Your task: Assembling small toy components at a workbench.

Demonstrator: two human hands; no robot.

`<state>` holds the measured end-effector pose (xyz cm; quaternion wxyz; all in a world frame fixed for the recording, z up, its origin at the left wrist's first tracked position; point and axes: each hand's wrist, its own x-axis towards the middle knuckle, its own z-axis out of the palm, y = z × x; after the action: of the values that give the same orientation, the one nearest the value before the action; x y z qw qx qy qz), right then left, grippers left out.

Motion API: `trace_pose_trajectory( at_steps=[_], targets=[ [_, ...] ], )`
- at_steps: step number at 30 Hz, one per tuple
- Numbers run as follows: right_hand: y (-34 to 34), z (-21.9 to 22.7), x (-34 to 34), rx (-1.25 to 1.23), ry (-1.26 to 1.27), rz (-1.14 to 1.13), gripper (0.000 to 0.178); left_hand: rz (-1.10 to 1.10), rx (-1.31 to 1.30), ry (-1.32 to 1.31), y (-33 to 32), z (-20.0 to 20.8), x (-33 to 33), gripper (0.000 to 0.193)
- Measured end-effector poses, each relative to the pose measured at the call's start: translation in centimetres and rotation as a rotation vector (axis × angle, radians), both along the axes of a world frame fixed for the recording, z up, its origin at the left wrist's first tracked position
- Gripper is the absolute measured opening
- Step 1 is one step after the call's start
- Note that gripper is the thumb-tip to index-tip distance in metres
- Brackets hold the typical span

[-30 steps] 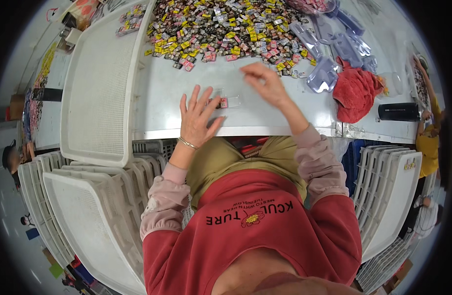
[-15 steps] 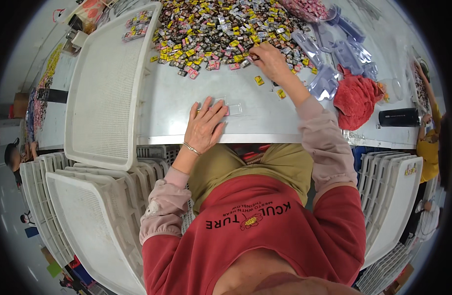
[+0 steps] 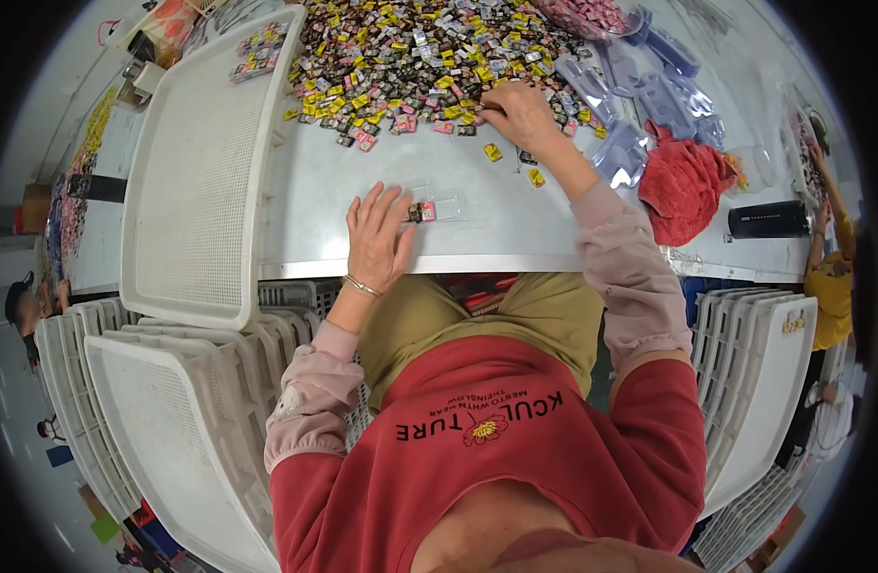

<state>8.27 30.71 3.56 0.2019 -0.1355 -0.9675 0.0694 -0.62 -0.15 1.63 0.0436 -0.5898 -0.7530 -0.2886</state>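
My left hand [image 3: 374, 229] lies with fingers stretched out over the left end of a small clear plastic case [image 3: 445, 207] on the table [image 3: 334, 239]. Inside the case, a pink piece and a black piece [image 3: 422, 211] show beside my fingertips. At the near edge of a big pile of small yellow, black, pink and grey wrapped pieces [image 3: 401, 62], my right hand [image 3: 523, 116] has its thumb and fingers pinched together. Whatever they hold, if anything, is hidden. Two loose yellow pieces, one of them a yellow piece [image 3: 493, 152], lie just below that hand.
A white mesh tray [image 3: 195, 181] rests on the table's left, with filled clear cases [image 3: 257, 62] at its far end. Clear plastic moulded shells [image 3: 663, 100], a red cloth [image 3: 685, 181] and a black cylinder [image 3: 768, 220] are at right. Stacked trays [image 3: 176, 430] stand below; other people work at both sides.
My left hand has slid left, uncovering the pink and black pieces in the case. My right hand stays at the pile's edge, its fingers drawn closer together. The whole view has shifted slightly.
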Motion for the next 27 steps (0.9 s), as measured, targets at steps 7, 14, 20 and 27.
trace_pose_trajectory(
  at_steps=[7,14,20,27],
  targets=[
    [-1.4,-1.5,-3.0,0.055,0.035,-0.116,0.021,0.224,0.33,-0.257,0.1,-1.5,-1.2,0.036],
    [-5.4,2.3,0.6,-0.466,0.103,-0.083,0.027,0.159,0.293,-0.228,-0.3,-1.3,-1.3,0.032],
    [-12.9,-0.5,4.0,-0.35,-0.103,0.09,0.028,-0.078,-0.018,0.073,0.1,0.4,0.1,0.047],
    [-12.1,-1.1,3.9,-0.584,0.018,0.194,0.01,-0.146,-0.1,0.082,0.2,0.5,0.0,0.047]
  ],
)
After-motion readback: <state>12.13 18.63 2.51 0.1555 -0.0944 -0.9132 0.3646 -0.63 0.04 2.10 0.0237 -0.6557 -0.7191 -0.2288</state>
